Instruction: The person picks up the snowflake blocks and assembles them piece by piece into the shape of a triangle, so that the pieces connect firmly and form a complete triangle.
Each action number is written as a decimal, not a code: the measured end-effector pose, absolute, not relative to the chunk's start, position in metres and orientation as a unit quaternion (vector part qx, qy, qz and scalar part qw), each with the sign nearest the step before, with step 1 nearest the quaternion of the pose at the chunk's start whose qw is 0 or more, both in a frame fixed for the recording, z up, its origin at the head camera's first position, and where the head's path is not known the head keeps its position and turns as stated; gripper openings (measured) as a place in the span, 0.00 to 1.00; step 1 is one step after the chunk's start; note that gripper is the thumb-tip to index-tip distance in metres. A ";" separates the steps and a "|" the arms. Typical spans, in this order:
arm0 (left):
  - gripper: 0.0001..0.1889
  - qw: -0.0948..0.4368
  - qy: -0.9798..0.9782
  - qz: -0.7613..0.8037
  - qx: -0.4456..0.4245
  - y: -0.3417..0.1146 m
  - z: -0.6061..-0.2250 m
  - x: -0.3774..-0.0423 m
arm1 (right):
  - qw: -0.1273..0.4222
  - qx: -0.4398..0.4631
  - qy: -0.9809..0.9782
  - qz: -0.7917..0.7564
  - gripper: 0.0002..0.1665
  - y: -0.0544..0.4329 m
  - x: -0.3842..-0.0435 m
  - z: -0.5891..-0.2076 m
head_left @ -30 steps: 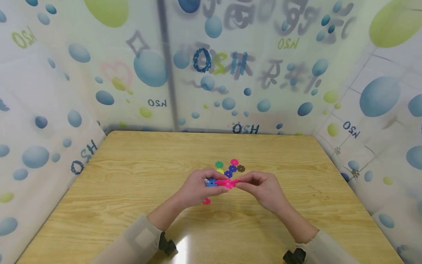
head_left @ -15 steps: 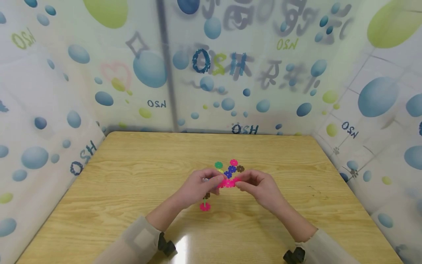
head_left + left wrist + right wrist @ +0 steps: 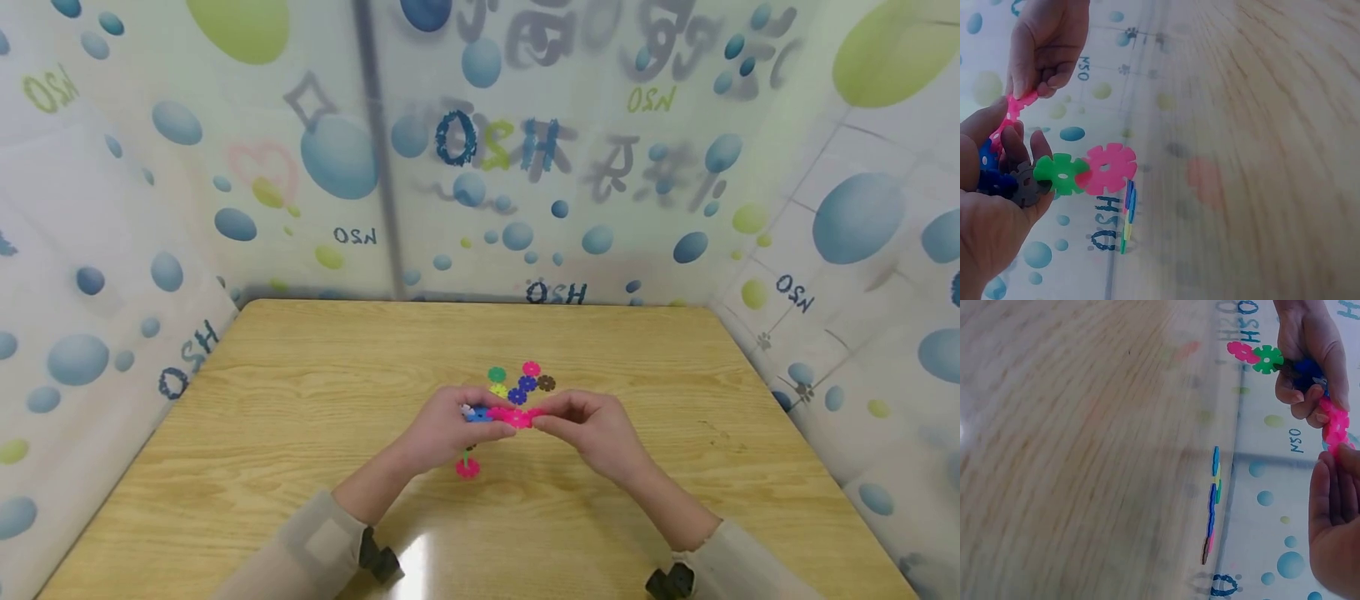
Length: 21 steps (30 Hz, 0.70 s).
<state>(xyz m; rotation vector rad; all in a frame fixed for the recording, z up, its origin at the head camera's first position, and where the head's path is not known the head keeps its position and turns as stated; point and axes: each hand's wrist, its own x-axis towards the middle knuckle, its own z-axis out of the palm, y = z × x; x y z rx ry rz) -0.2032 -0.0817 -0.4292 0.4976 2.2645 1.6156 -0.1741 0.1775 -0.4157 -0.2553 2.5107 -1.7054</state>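
Over the middle of the table my left hand (image 3: 442, 429) grips a chain of interlocking snowflake discs. Within its grasp show a blue disc (image 3: 477, 414) and pink discs (image 3: 516, 418). Below the fingers the chain runs on, in the left wrist view, through a dark disc (image 3: 1025, 184) and a green disc (image 3: 1063, 175) to a pink end disc (image 3: 1110, 169). Thumb and fingertips of my right hand (image 3: 600, 425) pinch the pink piece at the other end, close to the left fingertips. The left palm and fingers hide part of the chain.
Loose snowflake discs lie on the wooden table (image 3: 337, 358) just behind the hands: green (image 3: 497, 375), yellow (image 3: 498, 389), pink (image 3: 532, 368), brown (image 3: 546, 383) and blue (image 3: 517, 397). Patterned curtains (image 3: 450, 208) enclose the table's back and sides.
The left thumb lifted over the chain, then came back down, so the blue disc shows again. The chain's lower pink end has swung toward the person. The right hand keeps its pinch, nearly still.
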 end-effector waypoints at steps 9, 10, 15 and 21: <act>0.15 0.161 0.788 0.568 0.175 -0.082 -0.429 -0.203 | 0.040 -0.074 0.818 -0.569 0.11 0.175 -0.173 -0.417; 0.15 0.162 0.788 0.568 0.175 -0.082 -0.429 -0.203 | 0.041 -0.072 0.818 -0.569 0.11 0.175 -0.173 -0.417; 0.17 0.152 0.793 0.562 0.182 -0.081 -0.427 -0.202 | 0.040 -0.070 0.827 -0.557 0.09 0.174 -0.175 -0.416; 0.21 0.160 0.784 0.574 0.175 -0.081 -0.428 -0.202 | 0.047 -0.077 0.832 -0.547 0.09 0.175 -0.177 -0.417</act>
